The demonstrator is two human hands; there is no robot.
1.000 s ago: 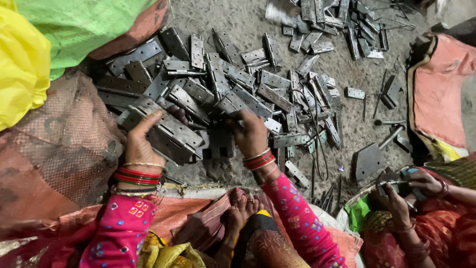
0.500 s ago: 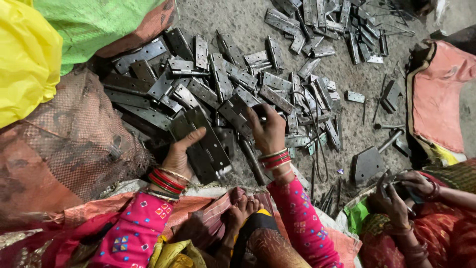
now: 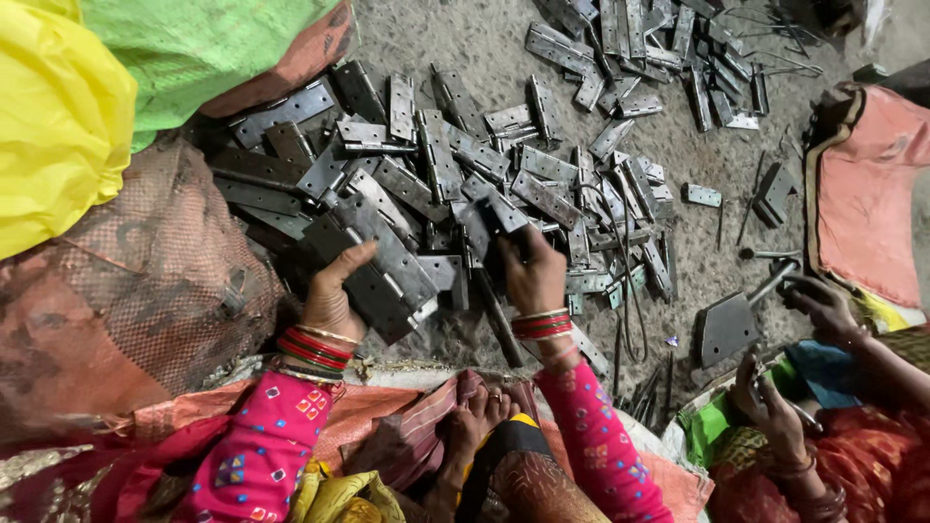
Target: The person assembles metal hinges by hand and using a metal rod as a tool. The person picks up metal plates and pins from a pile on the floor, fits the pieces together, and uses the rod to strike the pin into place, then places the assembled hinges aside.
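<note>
Left hand [image 3: 334,291]: we are seeing it gripping a large steel hinge [image 3: 383,266]
Right hand [image 3: 533,276]: we are seeing it closing on a small hinge [image 3: 499,208] in the pile

She is wearing bright pink sleeves [image 3: 254,447] dotted with small coloured squares, and stacks of red and gold bangles are circling both wrists, by the left hand [image 3: 332,295] and the right hand [image 3: 533,276].

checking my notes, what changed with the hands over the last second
The left hand slid right and took hold of a stack of hinges; the right hand stayed gripping hinges in the pile. The co-worker's hands stayed at the right.
</note>
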